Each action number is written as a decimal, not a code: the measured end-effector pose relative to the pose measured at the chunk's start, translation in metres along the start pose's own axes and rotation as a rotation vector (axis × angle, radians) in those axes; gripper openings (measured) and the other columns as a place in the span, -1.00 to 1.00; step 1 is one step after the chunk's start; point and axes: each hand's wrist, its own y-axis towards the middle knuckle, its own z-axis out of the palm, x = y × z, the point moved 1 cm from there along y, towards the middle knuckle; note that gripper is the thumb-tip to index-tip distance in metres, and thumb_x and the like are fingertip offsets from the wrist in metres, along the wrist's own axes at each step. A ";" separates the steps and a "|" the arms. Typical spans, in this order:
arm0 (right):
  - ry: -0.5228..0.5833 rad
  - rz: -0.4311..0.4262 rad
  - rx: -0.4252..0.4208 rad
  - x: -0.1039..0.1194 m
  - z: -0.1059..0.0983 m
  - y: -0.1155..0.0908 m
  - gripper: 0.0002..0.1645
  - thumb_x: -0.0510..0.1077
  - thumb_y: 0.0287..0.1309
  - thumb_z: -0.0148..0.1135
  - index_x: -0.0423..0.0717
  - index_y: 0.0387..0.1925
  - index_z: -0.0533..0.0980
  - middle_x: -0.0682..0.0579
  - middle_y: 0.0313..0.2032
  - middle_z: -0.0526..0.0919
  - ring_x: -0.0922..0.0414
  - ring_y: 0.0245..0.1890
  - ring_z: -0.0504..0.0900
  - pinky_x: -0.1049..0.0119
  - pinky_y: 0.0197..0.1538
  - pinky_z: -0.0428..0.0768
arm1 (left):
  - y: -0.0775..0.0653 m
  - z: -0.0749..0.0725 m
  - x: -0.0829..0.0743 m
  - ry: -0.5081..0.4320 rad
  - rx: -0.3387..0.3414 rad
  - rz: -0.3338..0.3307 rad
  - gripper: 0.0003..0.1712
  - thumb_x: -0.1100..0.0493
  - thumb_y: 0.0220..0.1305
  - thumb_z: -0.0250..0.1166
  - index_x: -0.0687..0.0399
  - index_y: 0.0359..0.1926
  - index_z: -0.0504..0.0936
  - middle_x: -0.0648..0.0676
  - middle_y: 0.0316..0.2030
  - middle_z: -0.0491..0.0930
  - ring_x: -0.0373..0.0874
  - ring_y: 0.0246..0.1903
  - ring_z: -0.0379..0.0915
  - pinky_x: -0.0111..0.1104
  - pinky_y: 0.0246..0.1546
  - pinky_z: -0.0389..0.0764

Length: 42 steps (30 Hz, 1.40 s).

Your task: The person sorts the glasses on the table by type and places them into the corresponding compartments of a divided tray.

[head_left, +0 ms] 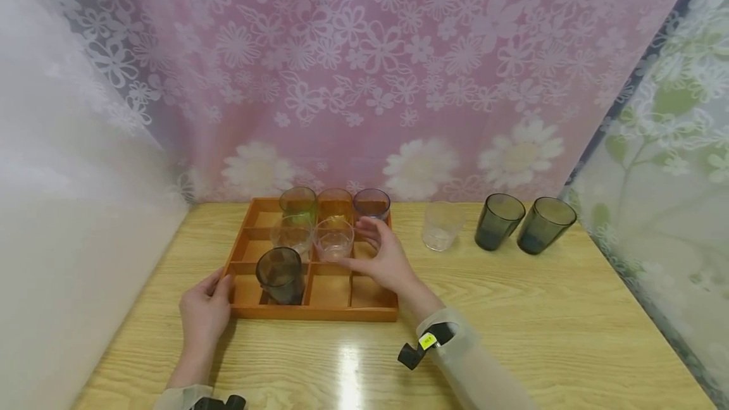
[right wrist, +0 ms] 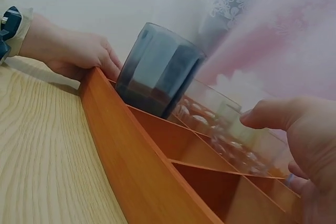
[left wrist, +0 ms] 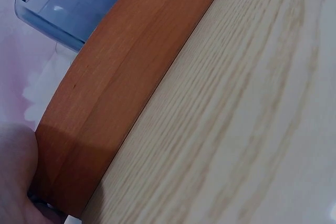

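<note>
Tumblers, nine: six [head_left: 283, 280] stowed in the divided tray [head_left: 313, 314], lower centre-left; three [head_left: 497, 226] seemingly outstanding on the counter [head_left: 512, 321], right of centre; left hand [head_left: 204, 309] gripping tray edge, right hand [head_left: 388, 259] spread beside a clear tumbler [head_left: 332, 244].

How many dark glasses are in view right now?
3. One dark glass is in the front row of the tray; a second and a third stand on the table, at right. I see no sign of others hidden.
</note>
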 end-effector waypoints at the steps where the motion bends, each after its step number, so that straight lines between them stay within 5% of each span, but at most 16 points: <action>1: 0.006 -0.003 0.000 0.001 -0.003 -0.002 0.12 -0.28 -0.03 0.73 -0.31 0.49 0.26 -0.27 0.37 0.46 -0.18 0.38 0.47 -0.06 0.46 0.38 | 0.000 0.000 0.000 0.000 0.000 0.003 -0.66 0.26 0.51 0.31 0.37 0.18 0.71 0.34 -0.04 0.74 -0.32 -0.14 0.64 -0.74 -0.32 0.50; 6: 0.031 -0.042 -0.011 0.003 -0.019 -0.013 0.06 -0.33 -0.01 0.69 -0.31 0.47 0.29 -0.28 0.37 0.46 -0.17 0.38 0.46 0.04 0.49 0.34 | -0.001 -0.001 -0.002 -0.003 0.010 0.008 -0.65 0.27 0.52 0.30 0.41 0.19 0.70 0.38 -0.04 0.73 0.10 -0.02 0.66 -0.75 -0.33 0.49; 12: 0.024 -0.084 -0.032 0.004 -0.039 -0.023 -0.01 -0.36 0.03 0.66 -0.36 0.43 0.32 -0.22 0.32 0.51 -0.22 0.37 0.46 -0.06 0.48 0.34 | 0.000 0.000 0.002 0.004 0.011 -0.008 -0.64 0.23 0.53 0.29 0.37 0.21 0.70 0.34 -0.02 0.74 -0.06 -0.04 0.66 -0.74 -0.32 0.50; 21: -0.011 -0.076 -0.102 0.000 -0.069 -0.033 -0.06 -0.41 0.01 0.65 -0.38 0.39 0.35 -0.24 0.30 0.51 -0.24 0.36 0.46 -0.08 0.46 0.37 | -0.001 -0.001 0.003 0.018 0.012 0.007 -0.63 0.23 0.54 0.28 0.38 0.22 0.69 0.35 -0.01 0.73 0.12 0.01 0.65 -0.75 -0.34 0.48; 28: -0.048 -0.026 -0.174 0.000 -0.096 -0.042 -0.05 -0.35 0.06 0.64 -0.34 0.42 0.32 -0.20 0.31 0.50 -0.21 0.37 0.45 0.06 0.44 0.40 | -0.001 -0.001 0.003 -0.003 0.009 0.006 -0.63 0.22 0.54 0.28 0.37 0.21 0.69 0.35 -0.02 0.73 -0.39 -0.17 0.62 -0.73 -0.34 0.52; 35: -0.110 -0.081 -0.261 0.001 -0.121 -0.047 -0.14 -0.38 0.07 0.63 -0.39 0.36 0.39 -0.25 0.27 0.53 -0.24 0.35 0.45 -0.05 0.45 0.38 | -0.003 -0.002 -0.001 -0.004 0.014 0.013 -0.62 0.23 0.55 0.26 0.41 0.23 0.67 0.38 -0.01 0.72 0.16 0.01 0.64 -0.76 -0.34 0.47; 42: -0.211 -0.097 -0.360 -0.002 -0.138 -0.051 -0.13 -0.35 0.05 0.65 -0.35 0.36 0.41 -0.20 0.30 0.52 -0.20 0.38 0.43 -0.08 0.47 0.35 | -0.003 -0.002 -0.001 -0.012 0.024 -0.015 -0.60 0.21 0.56 0.26 0.38 0.25 0.66 0.37 0.00 0.72 0.11 0.01 0.64 -0.74 -0.33 0.51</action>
